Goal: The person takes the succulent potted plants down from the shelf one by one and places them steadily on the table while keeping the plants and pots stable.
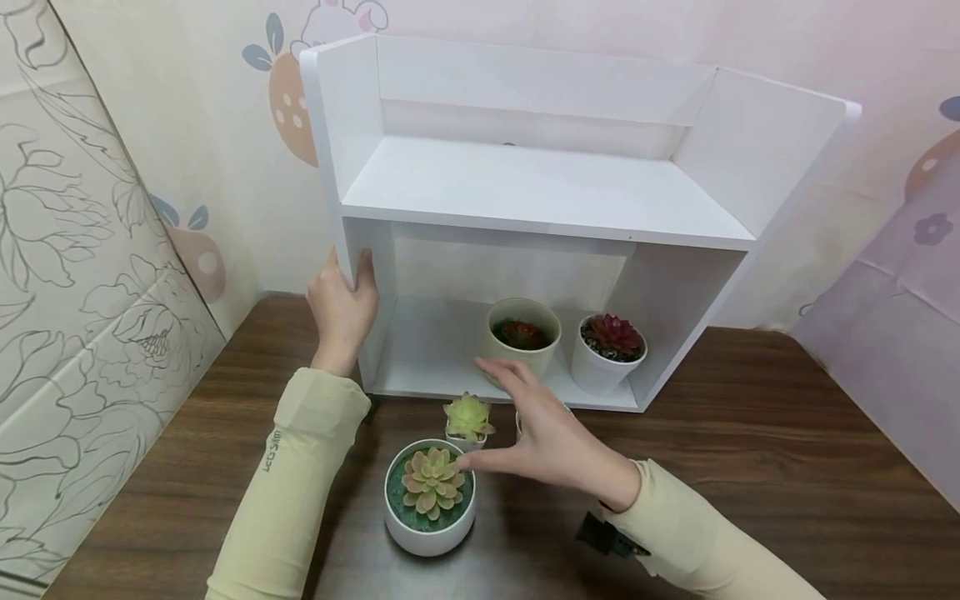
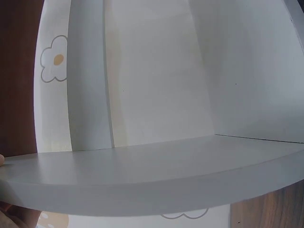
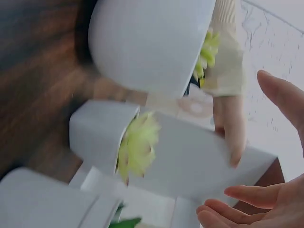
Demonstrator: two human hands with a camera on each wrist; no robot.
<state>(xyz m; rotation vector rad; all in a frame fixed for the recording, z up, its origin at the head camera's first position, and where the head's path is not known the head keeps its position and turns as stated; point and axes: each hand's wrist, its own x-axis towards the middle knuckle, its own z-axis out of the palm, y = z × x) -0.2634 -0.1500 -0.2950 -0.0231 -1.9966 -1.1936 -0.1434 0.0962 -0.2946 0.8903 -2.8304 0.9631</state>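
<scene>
My left hand (image 1: 341,312) grips the left side panel of a white two-tier shelf (image 1: 547,179), thumb on the inner face and fingers on the outer. My right hand (image 1: 551,433), thumb and fingers spread apart, hovers in front of the shelf with nothing held. Near its thumb stands a round white pot (image 1: 423,546) with a pinkish-green succulent. Just behind that is a small white pot (image 3: 97,133) with a yellow-green succulent (image 1: 468,417). Another white pot (image 3: 47,202) with green leaves is mostly hidden by the right hand in the head view.
On the lower shelf stand a cream pot (image 1: 536,358) with a reddish plant and a white pot (image 1: 600,371) with a dark red succulent. The shelf rests on a brown wooden table (image 1: 787,467) against a patterned wall covering (image 1: 750,33). A flower-print panel (image 1: 82,275) borders the left.
</scene>
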